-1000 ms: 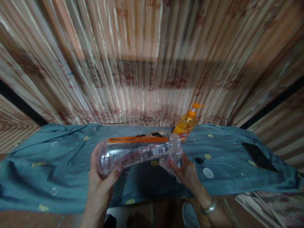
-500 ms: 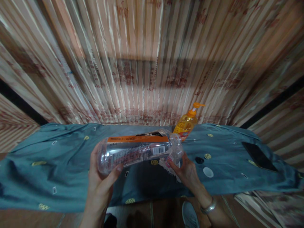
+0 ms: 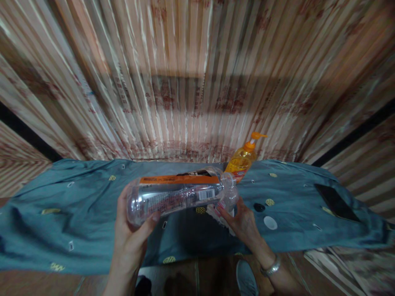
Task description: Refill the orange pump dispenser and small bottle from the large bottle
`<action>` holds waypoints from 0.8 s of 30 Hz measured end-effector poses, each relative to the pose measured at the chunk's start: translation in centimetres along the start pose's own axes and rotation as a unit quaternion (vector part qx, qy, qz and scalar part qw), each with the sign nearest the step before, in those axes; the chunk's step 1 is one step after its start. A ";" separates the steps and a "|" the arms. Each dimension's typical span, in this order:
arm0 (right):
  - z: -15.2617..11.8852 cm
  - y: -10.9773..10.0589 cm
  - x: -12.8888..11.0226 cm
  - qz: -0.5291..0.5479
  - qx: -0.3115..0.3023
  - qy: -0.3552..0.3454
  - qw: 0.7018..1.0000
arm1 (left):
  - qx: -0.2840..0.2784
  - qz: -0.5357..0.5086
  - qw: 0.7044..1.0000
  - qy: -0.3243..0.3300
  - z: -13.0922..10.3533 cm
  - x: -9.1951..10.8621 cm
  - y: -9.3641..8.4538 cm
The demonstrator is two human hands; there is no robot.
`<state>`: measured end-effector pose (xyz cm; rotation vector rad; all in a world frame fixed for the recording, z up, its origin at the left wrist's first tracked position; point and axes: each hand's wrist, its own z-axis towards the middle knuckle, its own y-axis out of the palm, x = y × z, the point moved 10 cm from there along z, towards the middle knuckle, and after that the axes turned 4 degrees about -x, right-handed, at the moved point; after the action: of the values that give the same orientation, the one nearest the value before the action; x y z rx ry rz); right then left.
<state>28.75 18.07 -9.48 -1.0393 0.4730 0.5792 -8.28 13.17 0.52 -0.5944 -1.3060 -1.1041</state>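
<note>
The pump bottle (image 3: 242, 162), amber with an orange pump head, served as the reference point; it stood near the far edge of the blue-green cloth (image 3: 86, 209), backed by a striped curtain (image 3: 185, 102). The large clear bottle (image 3: 173, 197) was found on the near side of the pump bottle and to its left, held on its side. Its neck pointed toward the pump bottle and overlapped the lower part of it in view. An orange band and a barcode showed on its label.

The left hand (image 3: 132, 234) was wrapped around the base end, thumb along the near side. The right hand (image 3: 243, 224), nearer the wearer than the pump bottle, gripped a small clear container (image 3: 228, 199) at the large bottle's neck; whether the two were joined could not be determined. A bracelet (image 3: 271, 268) was worn on the right wrist.

A crumpled white tissue (image 3: 212, 211) showed nearer than the pump bottle and slightly left of it. Nearer and to its right lay a black disc (image 3: 259, 207) and a white disc (image 3: 270, 223). A flat dark slab (image 3: 335, 201) lay well to its right.
</note>
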 end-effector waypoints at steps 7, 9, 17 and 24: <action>-0.1 0.1 0.0 0.017 0.003 0.009 1.000 | 0.001 -0.013 1.000 -0.003 0.0 0.0 0.1; -0.1 0.1 0.0 0.015 0.005 0.011 1.000 | 0.000 -0.016 1.000 -0.002 0.0 0.0 0.0; 0.0 0.0 0.0 0.013 0.000 0.007 1.000 | -0.008 -0.009 1.000 0.003 0.4 -0.5 -0.5; -0.1 0.3 0.5 0.000 -0.002 0.004 1.000 | -0.016 -0.020 1.000 -0.004 0.9 -1.1 -0.9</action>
<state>28.93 18.22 -9.98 -1.0462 0.4791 0.5756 -9.33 13.88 -0.58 -0.5995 -1.3130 -1.1584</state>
